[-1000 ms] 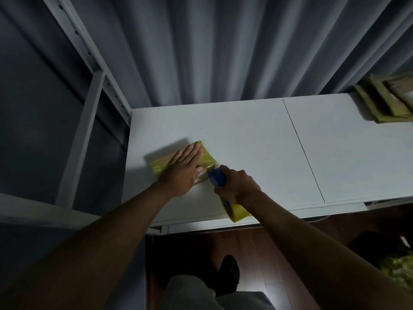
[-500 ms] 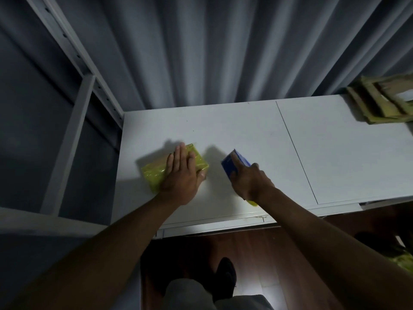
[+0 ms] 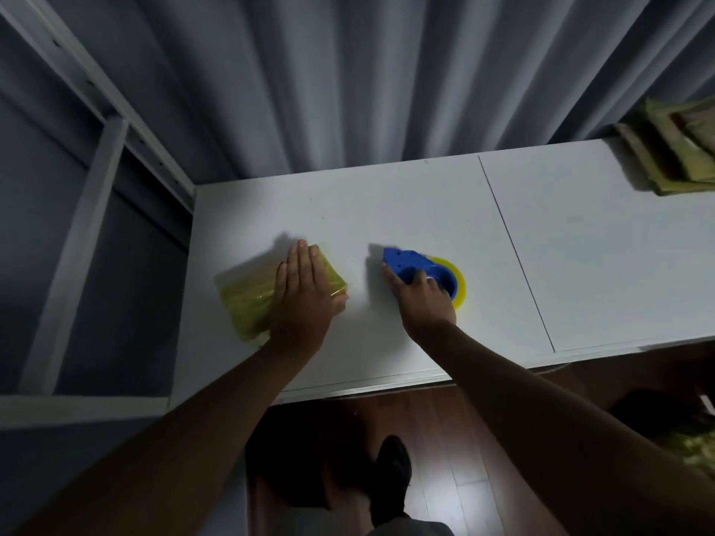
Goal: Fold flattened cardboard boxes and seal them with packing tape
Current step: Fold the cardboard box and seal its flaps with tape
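A small cardboard box (image 3: 247, 303), wrapped in shiny yellowish tape, sits on the white table (image 3: 406, 210) at its left side. My left hand (image 3: 303, 299) lies flat on top of the box with straight fingers, covering its right half. To the right, a blue tape dispenser (image 3: 410, 265) with a yellow tape roll (image 3: 458, 282) lies on its side on the table. My right hand (image 3: 423, 299) rests on the dispenser with its fingers curled over the blue body. Box and dispenser are a short gap apart.
A stack of flattened cardboard boxes (image 3: 681, 156) lies at the table's far right corner. Grey curtains (image 3: 367, 79) hang behind the table. A white metal shelf frame (image 3: 89, 210) stands at the left. Below the front edge are wooden floor and my dark shoe (image 3: 392, 470).
My right hand has carried the tape dispenser away from the box to the right and laid it on its side on the table. My left hand stays flat on the box.
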